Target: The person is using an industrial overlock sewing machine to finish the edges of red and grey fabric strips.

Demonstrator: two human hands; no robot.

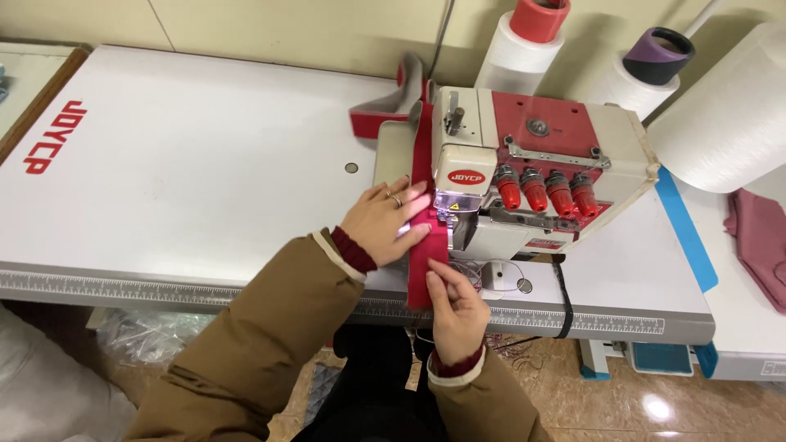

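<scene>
At the sewing machine (524,164), left hand (383,223) lies flat on red fabric (419,270) — right hand (455,304) seemingly pinches its edge.

A white table (188,155) with a ruler strip along its front edge carries a red-and-white sewing machine (524,172) at its right half. A red cloth strip (424,245) lies across the table from the back, past the machine's left side, to the front edge, where it hangs over. Beyond the right edge stands a second white surface (741,319) bearing a blue strip (686,233) and a pink cloth (761,241).
</scene>
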